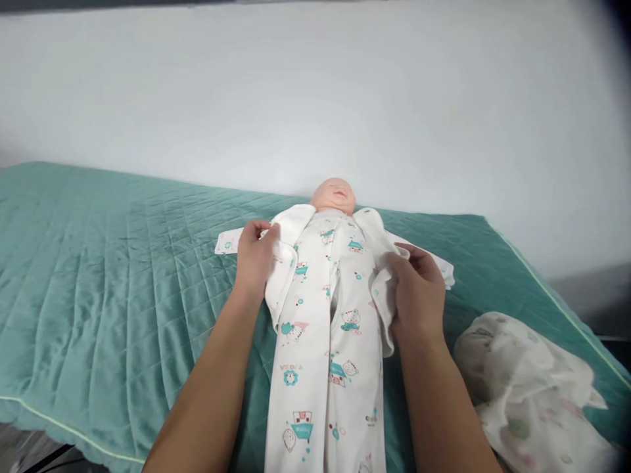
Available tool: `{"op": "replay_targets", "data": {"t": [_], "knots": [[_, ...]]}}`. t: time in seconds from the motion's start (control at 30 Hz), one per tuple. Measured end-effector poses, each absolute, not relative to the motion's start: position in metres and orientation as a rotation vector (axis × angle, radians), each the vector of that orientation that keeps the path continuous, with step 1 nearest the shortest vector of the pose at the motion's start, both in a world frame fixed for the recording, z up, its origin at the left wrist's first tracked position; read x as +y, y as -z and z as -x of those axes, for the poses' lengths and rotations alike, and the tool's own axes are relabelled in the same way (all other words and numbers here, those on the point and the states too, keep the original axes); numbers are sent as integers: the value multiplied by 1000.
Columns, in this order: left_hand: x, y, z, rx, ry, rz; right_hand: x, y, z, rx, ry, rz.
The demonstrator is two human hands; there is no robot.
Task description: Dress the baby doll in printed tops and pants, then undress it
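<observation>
A baby doll (335, 194) lies on its back, its head toward the wall. White printed trousers (308, 368) are spread over its front from the chest down toward me. A white printed baby jacket (296, 222) is under the doll, with both sleeves stretched out sideways. My left hand (257, 253) pinches the jacket's left front panel, which is folded outward. On the other side, my right hand (419, 286) has its fingers closed on the right front panel. The doll's arms and body are hidden under the cloth.
A green quilted cover (123, 295) lies beneath everything, its piped edge at the front left and right. A crumpled printed white cloth (527, 381) rests at the lower right. Behind the doll stands a white wall (296, 92).
</observation>
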State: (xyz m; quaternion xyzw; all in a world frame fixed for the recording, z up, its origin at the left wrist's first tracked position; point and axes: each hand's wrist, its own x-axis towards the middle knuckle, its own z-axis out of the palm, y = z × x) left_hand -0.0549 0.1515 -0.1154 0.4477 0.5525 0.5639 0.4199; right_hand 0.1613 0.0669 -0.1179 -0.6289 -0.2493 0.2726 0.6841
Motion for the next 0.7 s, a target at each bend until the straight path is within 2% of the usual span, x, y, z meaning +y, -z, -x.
{"op": "replay_targets", "data": {"t": [0.1,0.3,0.5,0.7], "knots": [[154,116,59,1490,-1375,-1110,67,116,-167,-519,-608,1429],[149,114,49,1474,-977,-1515,67,115,-160,-851,-631,1769],[158,122,54,1527,-1033,-1690,70,120,-161,-793,-702,1685],[171,133,74,1899,-1104,-1720,71,128,-184,-693,-474,1684]]}}
